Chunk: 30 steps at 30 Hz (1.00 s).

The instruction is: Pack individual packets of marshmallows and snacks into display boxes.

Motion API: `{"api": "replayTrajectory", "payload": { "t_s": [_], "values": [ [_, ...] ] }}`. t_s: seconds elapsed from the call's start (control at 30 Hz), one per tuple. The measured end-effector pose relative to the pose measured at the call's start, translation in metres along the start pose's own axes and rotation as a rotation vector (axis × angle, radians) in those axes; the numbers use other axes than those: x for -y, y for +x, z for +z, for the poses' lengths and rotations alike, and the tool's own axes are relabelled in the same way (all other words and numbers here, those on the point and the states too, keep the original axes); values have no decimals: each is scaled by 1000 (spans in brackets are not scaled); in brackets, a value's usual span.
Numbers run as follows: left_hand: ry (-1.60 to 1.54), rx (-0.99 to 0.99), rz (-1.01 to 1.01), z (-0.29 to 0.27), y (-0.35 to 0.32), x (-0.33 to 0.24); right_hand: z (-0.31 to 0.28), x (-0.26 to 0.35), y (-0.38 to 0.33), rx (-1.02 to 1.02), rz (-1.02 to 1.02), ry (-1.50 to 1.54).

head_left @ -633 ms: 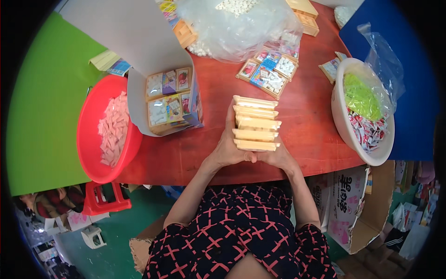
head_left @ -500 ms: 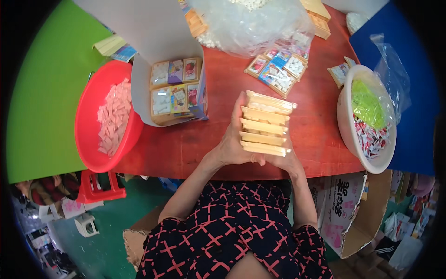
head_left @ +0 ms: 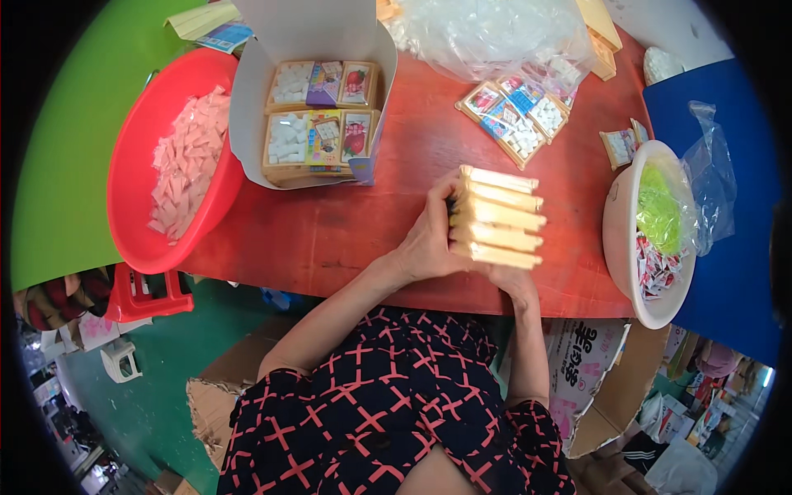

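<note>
Between my hands, above the near part of the red table, is a stack of several shallow pale wooden trays [head_left: 497, 219] with shiny clear wrapping, their edges toward me. My left hand [head_left: 431, 233] is closed round the stack's left side. My right hand [head_left: 513, 280] grips it from the lower right, its fingers mostly hidden by the trays. Left of them stands an open white carton [head_left: 247, 132] holding two rows of similar packs [head_left: 326, 136] with white pieces and strawberry pictures. More flat packs [head_left: 518, 122] lie on the table beyond my hands.
A red basin [head_left: 124, 190] of small pink packets stands at the left. On the right, a white basin [head_left: 620, 239] holds a green bag and small printed sachets. A large clear plastic bag [head_left: 487, 37] lies at the back. Below the table's right edge is an open cardboard box [head_left: 615, 396].
The stack has turned and tilted slightly, with my left hand further round its left side. The whole view has shifted, so the carton and red basin appear higher.
</note>
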<state>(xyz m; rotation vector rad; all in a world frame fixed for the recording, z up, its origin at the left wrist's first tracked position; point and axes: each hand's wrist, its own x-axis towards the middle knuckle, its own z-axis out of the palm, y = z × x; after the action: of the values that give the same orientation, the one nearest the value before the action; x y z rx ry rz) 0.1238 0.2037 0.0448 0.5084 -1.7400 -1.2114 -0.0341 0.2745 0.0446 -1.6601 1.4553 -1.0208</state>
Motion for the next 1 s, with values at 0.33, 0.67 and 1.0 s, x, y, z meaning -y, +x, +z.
{"api": "replayTrajectory", "payload": {
  "t_s": [0.33, 0.67, 1.0],
  "values": [
    [-30, -61, -226, 19, 7, -3, -9, 33, 13, -68, 309, 538],
    [312, -45, -51, 32, 28, -59, -2, 33, 23, -412, 277, 1042],
    [639, 143, 171, 25, 28, -71, -12, -3, 6, -351, 163, 1260]
  ]
}}
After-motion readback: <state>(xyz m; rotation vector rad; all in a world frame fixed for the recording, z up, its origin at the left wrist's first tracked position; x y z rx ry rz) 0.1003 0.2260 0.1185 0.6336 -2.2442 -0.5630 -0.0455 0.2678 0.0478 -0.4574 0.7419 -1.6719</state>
